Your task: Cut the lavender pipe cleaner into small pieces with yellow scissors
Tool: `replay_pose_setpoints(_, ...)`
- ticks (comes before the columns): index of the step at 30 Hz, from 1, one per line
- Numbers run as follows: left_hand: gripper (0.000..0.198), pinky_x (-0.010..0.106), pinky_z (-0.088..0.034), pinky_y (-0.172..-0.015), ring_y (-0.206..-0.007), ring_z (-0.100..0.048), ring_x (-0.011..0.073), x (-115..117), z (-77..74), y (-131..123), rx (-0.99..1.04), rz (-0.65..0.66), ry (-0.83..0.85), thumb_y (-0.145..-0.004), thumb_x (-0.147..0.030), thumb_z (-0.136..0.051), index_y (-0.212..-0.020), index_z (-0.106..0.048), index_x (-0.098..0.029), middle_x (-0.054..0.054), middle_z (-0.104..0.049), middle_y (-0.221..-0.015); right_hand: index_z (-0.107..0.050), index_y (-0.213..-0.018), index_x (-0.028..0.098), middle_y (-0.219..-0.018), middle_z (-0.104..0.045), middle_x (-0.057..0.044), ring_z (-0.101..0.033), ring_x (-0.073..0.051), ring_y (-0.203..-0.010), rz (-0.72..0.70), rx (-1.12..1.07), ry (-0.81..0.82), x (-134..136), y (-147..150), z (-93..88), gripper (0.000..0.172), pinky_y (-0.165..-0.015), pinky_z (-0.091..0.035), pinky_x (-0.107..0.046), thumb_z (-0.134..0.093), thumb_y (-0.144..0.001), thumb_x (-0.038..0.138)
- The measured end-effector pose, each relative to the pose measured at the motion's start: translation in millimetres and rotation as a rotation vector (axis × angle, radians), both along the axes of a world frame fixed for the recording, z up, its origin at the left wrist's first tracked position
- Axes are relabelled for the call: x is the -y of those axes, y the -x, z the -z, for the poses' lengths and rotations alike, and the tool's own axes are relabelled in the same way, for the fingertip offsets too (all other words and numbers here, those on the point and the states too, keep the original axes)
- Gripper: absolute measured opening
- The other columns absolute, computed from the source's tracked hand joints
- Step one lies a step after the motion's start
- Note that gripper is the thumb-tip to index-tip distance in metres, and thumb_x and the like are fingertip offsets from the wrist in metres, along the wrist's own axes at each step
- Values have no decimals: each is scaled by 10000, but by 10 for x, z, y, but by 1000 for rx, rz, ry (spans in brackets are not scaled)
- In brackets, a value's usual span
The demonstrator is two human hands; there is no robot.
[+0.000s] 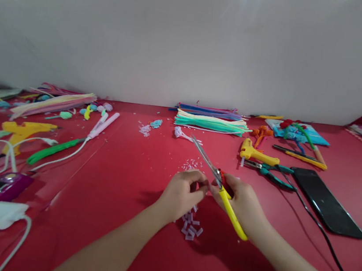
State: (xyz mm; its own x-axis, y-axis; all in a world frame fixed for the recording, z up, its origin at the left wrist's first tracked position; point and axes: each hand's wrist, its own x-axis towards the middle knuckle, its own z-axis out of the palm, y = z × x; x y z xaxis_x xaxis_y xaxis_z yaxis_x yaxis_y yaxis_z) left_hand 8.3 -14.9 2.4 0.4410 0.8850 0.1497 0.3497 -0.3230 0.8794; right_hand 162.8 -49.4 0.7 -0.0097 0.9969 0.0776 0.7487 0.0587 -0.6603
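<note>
My right hand (242, 201) is closed around a pair of scissors (229, 208) with yellow handles, whose blades point up and to the left, away from me. Close beside it, the fingers of my left hand (183, 193) are pinched together, and the tips of both hands almost meet. Whatever lies between the left fingertips is too small to make out. Short pale purple cut pieces (191, 230) lie in a loose heap just below the hands. Tiny pale clippings (192, 164) are scattered beyond them. Farther back is a pale lilac fuzzy flower shape (184, 134) with a stem.
Bundled pipe cleaners (211, 122) lie by the white partition (192, 52). On the right are a yellow glue gun (258, 154), teal pliers (272, 174), a black phone (328, 204) and a black cable. On the left are another yellow glue gun (23, 130), a pink straightener (102, 125) and a purple power strip (10, 188).
</note>
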Motion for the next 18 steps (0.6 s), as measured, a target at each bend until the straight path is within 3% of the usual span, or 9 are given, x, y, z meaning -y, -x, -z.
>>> replay_pose_setpoints(8, 85, 216, -326, -552, -579, -437, 107, 10, 0, 9, -134, 98, -119, -720, -170, -481, -688, -558, -186, -12, -530, -638, -476, -682, 176, -560, -477, 27, -439, -96, -534, -3, -134, 30, -18, -13, 32, 141, -470, -305, -183, -411, -705, 299)
replay_pose_setpoints(12, 134, 231, -346, -591, -618, -461, 117, -109, -12, 89, -57, -19, -138, -753, -247, -467, -687, -561, -179, 9, -535, -691, -498, -701, 168, -561, -494, 15, -456, -104, -522, 77, -83, 84, -115, -200, -26, 172, -448, -295, -189, -406, -697, 313)
replay_pose_setpoints(15, 206, 239, -353, -648, -674, -476, 120, -214, -1, 165, -26, -117, -169, -773, -280, -434, -641, -544, -166, 19, -527, -729, -509, -646, 164, -548, -518, -2, -461, -105, -506, 56, 95, 176, -179, -380, -110, 180, -453, -292, -199, -412, -695, 307)
replay_pose_setpoints(18, 128, 232, -351, -609, -617, -455, 106, -270, 44, 203, -43, -219, -142, -739, -265, -472, -693, -552, -175, 4, -526, -719, -536, -634, 161, -555, -549, -22, -466, -102, -478, -14, 270, 238, -192, -496, -145, 198, -435, -260, -206, -403, -710, 287)
